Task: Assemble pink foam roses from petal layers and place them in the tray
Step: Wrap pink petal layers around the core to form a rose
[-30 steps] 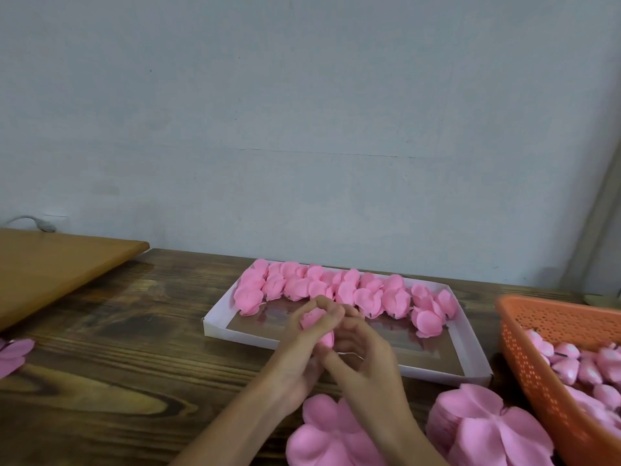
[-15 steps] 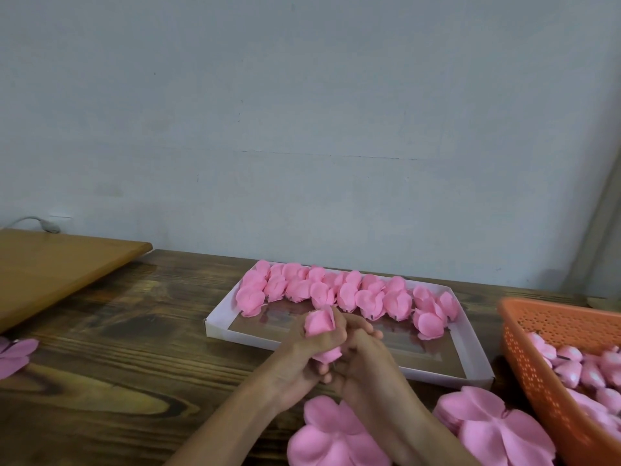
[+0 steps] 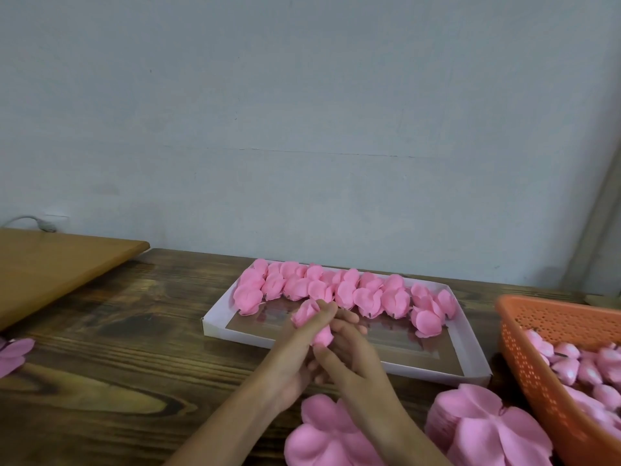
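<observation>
Petal layers (image 3: 324,435), lower centre, cut off by the frame edge. Above, left hand (image 3: 294,353) and right hand (image 3: 351,356) together, both clasping one rose (image 3: 306,313), base hidden, over the tray (image 3: 215,326) near rim; finished blooms (image 3: 366,299) beyond.

I log: pink foam roses (image 3: 368,299) in the white cardboard tray (image 3: 218,329), far; orange perforated plastic basket (image 3: 524,348), right; dark brown streaky-grained wooden table (image 3: 100,381); pale grey wall (image 3: 302,112).

A pale grey wall (image 3: 302,112) rises behind the dark wooden table (image 3: 100,381).
</observation>
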`<state>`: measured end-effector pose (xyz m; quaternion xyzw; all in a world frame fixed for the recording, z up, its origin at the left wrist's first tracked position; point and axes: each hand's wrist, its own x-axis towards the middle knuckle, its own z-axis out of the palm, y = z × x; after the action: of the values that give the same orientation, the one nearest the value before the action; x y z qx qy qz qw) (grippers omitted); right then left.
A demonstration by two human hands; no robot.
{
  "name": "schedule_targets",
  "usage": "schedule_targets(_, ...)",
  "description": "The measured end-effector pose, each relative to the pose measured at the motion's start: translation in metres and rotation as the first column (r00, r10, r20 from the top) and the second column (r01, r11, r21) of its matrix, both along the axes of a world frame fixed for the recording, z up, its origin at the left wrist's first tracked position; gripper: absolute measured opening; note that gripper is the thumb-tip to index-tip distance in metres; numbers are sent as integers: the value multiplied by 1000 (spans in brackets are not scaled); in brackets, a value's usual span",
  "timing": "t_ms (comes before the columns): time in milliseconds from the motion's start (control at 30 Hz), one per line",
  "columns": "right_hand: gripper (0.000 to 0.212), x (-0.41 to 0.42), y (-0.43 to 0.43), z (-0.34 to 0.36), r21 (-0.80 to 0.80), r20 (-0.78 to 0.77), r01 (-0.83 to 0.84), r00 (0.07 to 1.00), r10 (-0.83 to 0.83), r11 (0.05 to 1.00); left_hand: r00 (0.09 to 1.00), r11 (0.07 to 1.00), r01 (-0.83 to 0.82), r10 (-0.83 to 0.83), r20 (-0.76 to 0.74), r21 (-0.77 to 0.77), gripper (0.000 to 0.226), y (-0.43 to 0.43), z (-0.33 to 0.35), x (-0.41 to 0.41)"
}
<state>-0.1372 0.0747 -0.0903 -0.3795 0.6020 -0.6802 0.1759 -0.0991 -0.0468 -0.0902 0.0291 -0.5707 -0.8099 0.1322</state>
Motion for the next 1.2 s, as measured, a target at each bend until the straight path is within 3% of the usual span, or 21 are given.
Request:
schedule_targets(167, 43, -3, 2, -5, 36, -228, 114, 968, -103, 993, 998, 998, 15, -18, -62, -55, 56, 0, 1, 1)
schedule_targets(267, 35, -3, 8, -6, 58, -567, 335, 787, -245, 940, 994, 1000, -25, 25, -107, 0, 43, -1, 0, -1)
schedule_targets(333, 38, -7, 10, -2, -12, -651, 451, 675, -349, 893, 975, 986, -166, 164, -152, -3, 20, -4, 0, -4)
schedule_targets(400, 37, -15, 13, 4, -88, -674, 487, 613, -412, 869, 927, 926, -357, 335, -167, -126, 22, -9, -1, -9)
schedule_targets(467, 37, -18, 15, 9, -108, -760, 476, 527, -381, 873, 891, 855, -452, 423, -165, -254, 35, -13, -5, -13)
schedule_targets(567, 60, -17, 17, 10, -42, -867, 429, 433, -246, 902, 889, 827, -455, 399, -226, -330, 38, -10, -12, -17)
schedule_targets(800, 69, -18, 17, 4, 62, -874, 411, 462, -149, 909, 923, 857, -378, 320, -213, -350, 26, -7, -20, -20)
schedule_targets(933, 70, -18, 16, 4, 91, -877, 434, 462, -135, 896, 930, 858, -363, 310, -196, -365, 43, -8, -20, -20)
schedule_targets(1200, 63, -18, 15, 2, 61, -851, 435, 493, -181, 899, 932, 856, -360, 315, -178, -371, 41, -4, -17, -18)
